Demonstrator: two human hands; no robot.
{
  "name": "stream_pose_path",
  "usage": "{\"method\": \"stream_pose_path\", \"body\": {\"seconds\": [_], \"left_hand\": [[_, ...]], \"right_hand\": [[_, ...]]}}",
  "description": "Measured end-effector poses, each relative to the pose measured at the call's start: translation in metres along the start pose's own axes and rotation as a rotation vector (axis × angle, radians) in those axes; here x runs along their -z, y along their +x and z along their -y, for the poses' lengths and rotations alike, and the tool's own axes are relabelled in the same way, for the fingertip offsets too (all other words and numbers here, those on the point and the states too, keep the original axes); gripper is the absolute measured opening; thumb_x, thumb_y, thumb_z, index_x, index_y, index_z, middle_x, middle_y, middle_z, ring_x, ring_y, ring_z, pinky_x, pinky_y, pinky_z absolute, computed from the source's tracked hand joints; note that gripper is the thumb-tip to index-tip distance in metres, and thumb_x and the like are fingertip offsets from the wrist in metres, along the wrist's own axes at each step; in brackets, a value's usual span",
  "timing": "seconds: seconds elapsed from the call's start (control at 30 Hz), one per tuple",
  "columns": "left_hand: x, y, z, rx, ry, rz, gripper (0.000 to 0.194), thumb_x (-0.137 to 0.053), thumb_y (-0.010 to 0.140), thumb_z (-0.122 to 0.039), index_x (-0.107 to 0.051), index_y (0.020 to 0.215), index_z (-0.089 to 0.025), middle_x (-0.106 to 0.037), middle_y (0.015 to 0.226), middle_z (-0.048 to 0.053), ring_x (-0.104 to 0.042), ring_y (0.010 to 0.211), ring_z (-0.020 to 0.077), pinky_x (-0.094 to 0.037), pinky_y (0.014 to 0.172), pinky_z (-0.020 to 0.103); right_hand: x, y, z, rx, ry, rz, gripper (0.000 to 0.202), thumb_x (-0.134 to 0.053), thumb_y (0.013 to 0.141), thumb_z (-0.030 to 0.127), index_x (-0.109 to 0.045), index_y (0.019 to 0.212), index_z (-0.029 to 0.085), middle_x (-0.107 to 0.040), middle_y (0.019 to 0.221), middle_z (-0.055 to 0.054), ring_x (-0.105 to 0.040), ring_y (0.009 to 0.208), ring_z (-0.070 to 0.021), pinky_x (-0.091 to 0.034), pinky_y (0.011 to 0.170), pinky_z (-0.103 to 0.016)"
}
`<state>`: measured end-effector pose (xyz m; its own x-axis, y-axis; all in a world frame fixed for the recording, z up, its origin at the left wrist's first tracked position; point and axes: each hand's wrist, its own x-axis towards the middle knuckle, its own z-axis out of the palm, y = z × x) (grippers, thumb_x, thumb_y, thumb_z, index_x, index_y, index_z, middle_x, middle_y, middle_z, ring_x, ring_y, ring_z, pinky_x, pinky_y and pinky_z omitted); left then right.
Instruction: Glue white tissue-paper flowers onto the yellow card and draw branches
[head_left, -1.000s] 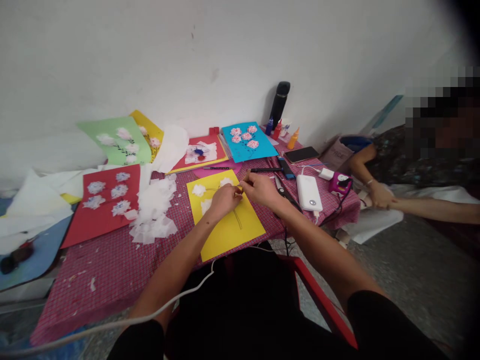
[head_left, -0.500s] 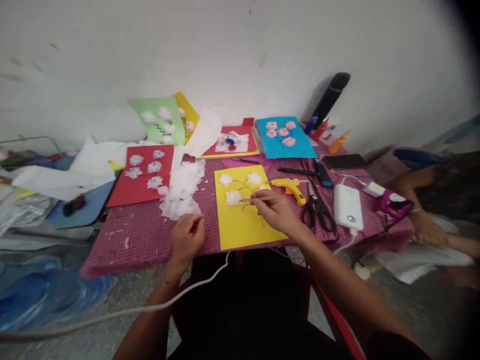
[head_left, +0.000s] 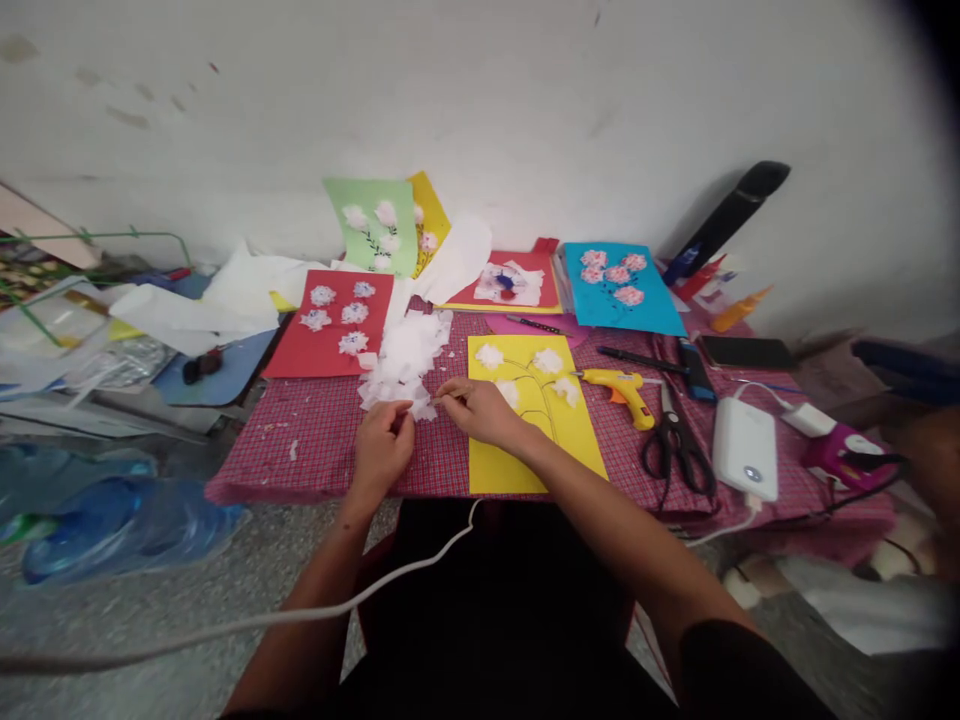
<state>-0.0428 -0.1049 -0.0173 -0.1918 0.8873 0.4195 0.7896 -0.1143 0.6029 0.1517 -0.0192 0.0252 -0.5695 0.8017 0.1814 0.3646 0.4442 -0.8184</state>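
My right hand (head_left: 480, 408) pinches a thin tan stick (head_left: 454, 391) over the table between the yellow sheet and the paper pile. Curled at the front edge of the white tissue-paper pieces (head_left: 409, 355) is my left hand (head_left: 384, 445); whatever its fingers hold, if anything, is too small to make out. The yellow sheet (head_left: 495, 468) lies under my right wrist, bearing drawn stems and several white tissue flowers (head_left: 547, 361). My right forearm covers part of the drawing.
Right of the sheet lie a yellow glue gun (head_left: 626, 392), black scissors (head_left: 677, 450) and a white power bank (head_left: 745, 450). Behind stand a red flower card (head_left: 300, 345) and a blue one (head_left: 652, 310). A white cable (head_left: 352, 605) crosses before me. Another person sits at right.
My right hand has moved left with the stick, off the yellow sheet's flowers to beside the tissue pile. My left hand has come up to the pile's edge. The view has shifted left.
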Motion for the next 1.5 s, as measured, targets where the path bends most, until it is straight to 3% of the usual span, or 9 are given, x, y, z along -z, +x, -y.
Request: {"method": "stream_pose_path", "body": {"seconds": [0.27, 0.47, 0.57, 0.67, 0.8, 0.9, 1.17, 1.33, 1.5], "left_hand": [[0.0, 0.001, -0.007, -0.037, 0.007, 0.06, 0.022, -0.058, 0.093, -0.023, -0.07, 0.111, -0.02, -0.07, 0.098, 0.007, -0.065, 0.089, 0.0217, -0.053, 0.086, 0.037], [-0.009, 0.02, -0.022, -0.091, 0.014, 0.201, 0.039, -0.063, 0.086, -0.024, -0.067, 0.124, -0.018, -0.067, 0.119, 0.012, -0.062, 0.113, 0.0287, -0.05, 0.102, 0.045], [-0.013, 0.033, -0.029, -0.103, -0.069, 0.294, 0.02, -0.061, 0.084, -0.021, -0.071, 0.101, -0.018, -0.07, 0.106, 0.01, -0.064, 0.103, 0.0257, -0.051, 0.094, 0.04], [-0.013, 0.038, -0.033, 0.034, -0.211, 0.364, 0.013, -0.058, 0.088, -0.026, -0.069, 0.085, -0.02, -0.07, 0.086, 0.004, -0.064, 0.081, 0.0204, -0.05, 0.077, 0.034], [-0.017, 0.037, -0.037, 0.32, -0.524, 0.349, 0.014, -0.065, 0.085, -0.033, -0.069, 0.088, -0.019, -0.071, 0.077, 0.001, -0.063, 0.068, 0.0165, -0.048, 0.066, 0.029], [-0.023, 0.035, -0.043, 0.454, -0.748, 0.322, 0.017, -0.07, 0.079, -0.033, -0.068, 0.086, -0.018, -0.07, 0.07, 0.0, -0.06, 0.061, 0.0138, -0.047, 0.061, 0.027], [-0.033, 0.031, -0.067, 0.499, -0.917, 0.337, 0.022, -0.076, 0.074, -0.031, -0.07, 0.088, -0.015, -0.071, 0.073, 0.001, -0.063, 0.062, 0.0116, -0.051, 0.064, 0.025], [-0.035, 0.028, -0.072, 0.496, -0.929, 0.421, 0.028, -0.077, 0.07, -0.029, -0.072, 0.094, -0.016, -0.075, 0.083, 0.003, -0.067, 0.07, 0.0136, -0.056, 0.071, 0.029], [-0.046, 0.03, -0.081, 0.439, -0.911, 0.492, 0.034, -0.081, 0.07, -0.032, -0.072, 0.098, -0.016, -0.075, 0.083, 0.003, -0.067, 0.071, 0.0139, -0.054, 0.07, 0.029]], "right_hand": [[0.028, -0.02, 0.001, -0.105, 0.119, -0.09, 0.022, -0.057, 0.094, 0.022, -0.078, 0.09, 0.019, -0.077, 0.088, -0.003, -0.062, 0.061, -0.0118, -0.044, 0.058, -0.025], [0.033, -0.027, 0.006, -0.106, 0.152, -0.106, 0.018, -0.058, 0.093, 0.023, -0.076, 0.091, 0.019, -0.078, 0.086, -0.003, -0.067, 0.063, -0.0133, -0.047, 0.06, -0.025], [0.035, -0.03, 0.008, -0.059, 0.101, -0.106, 0.019, -0.057, 0.092, 0.022, -0.076, 0.089, 0.02, -0.077, 0.084, -0.003, -0.067, 0.066, -0.014, -0.047, 0.063, -0.026], [0.039, -0.036, 0.008, -0.022, 0.066, -0.137, 0.018, -0.057, 0.092, 0.022, -0.075, 0.089, 0.021, -0.075, 0.081, -0.002, -0.065, 0.066, -0.0145, -0.047, 0.063, -0.027], [0.044, -0.05, 0.007, -0.036, 0.149, -0.23, 0.019, -0.057, 0.095, 0.028, -0.074, 0.096, 0.021, -0.074, 0.083, -0.002, -0.064, 0.062, -0.0141, -0.047, 0.059, -0.027], [0.045, -0.059, 0.008, -0.037, 0.159, -0.267, 0.018, -0.058, 0.095, 0.03, -0.074, 0.098, 0.022, -0.071, 0.078, -0.002, -0.064, 0.062, -0.0145, -0.047, 0.057, -0.027], [0.047, -0.066, 0.001, -0.075, 0.151, -0.27, 0.019, -0.058, 0.095, 0.033, -0.073, 0.097, 0.021, -0.07, 0.077, -0.002, -0.065, 0.063, -0.0152, -0.049, 0.058, -0.027], [0.05, -0.075, -0.003, -0.136, 0.22, -0.3, 0.022, -0.061, 0.094, 0.039, -0.073, 0.099, 0.021, -0.074, 0.082, -0.005, -0.064, 0.06, -0.0152, -0.05, 0.056, -0.028], [0.06, -0.076, 0.001, -0.149, 0.235, -0.445, 0.028, -0.061, 0.093, 0.045, -0.069, 0.084, 0.02, -0.074, 0.078, -0.005, -0.061, 0.055, -0.0129, -0.048, 0.053, -0.026]]}}
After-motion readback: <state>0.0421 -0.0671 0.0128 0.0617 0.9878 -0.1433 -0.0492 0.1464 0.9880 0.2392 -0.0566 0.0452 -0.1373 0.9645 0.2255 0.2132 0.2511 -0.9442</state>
